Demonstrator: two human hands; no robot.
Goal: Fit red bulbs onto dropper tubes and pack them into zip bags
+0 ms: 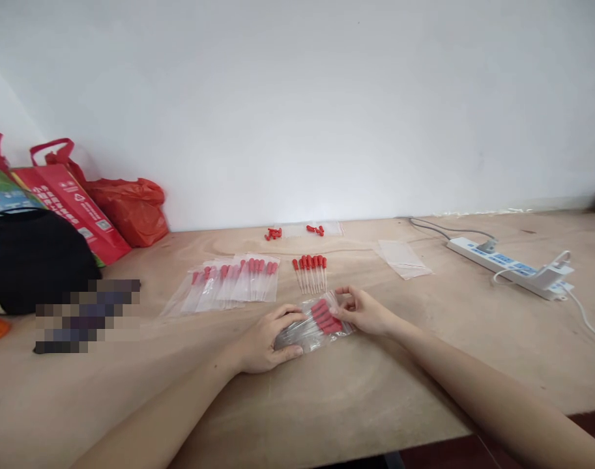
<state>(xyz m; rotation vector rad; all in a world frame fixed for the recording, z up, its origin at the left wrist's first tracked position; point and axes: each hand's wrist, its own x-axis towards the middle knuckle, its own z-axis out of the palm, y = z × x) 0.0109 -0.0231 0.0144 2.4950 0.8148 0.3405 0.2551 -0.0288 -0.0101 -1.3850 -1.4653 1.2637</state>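
Note:
A clear zip bag (309, 331) lies on the wooden table in front of me, with several red-topped droppers (325, 316) inside, their red ends toward the right. My left hand (276, 335) holds the bag's left end, thumb at the near edge and fingers at the far one. At the right end, by the bag's opening, my right hand (360, 310) pinches the plastic between thumb and fingers. Just beyond the bag stands a row of loose red-topped droppers (310, 272), laid side by side. Filled bags of droppers (229, 283) overlap to the left of that row.
Flat unfilled bags (403, 258) lie right of the loose droppers. Small red caps (272, 233) rest near the wall. A white power strip (507, 264) with cables is at the right. Red bags (126, 208), a black bag (38, 260) and a blurred dark object (87, 316) are left.

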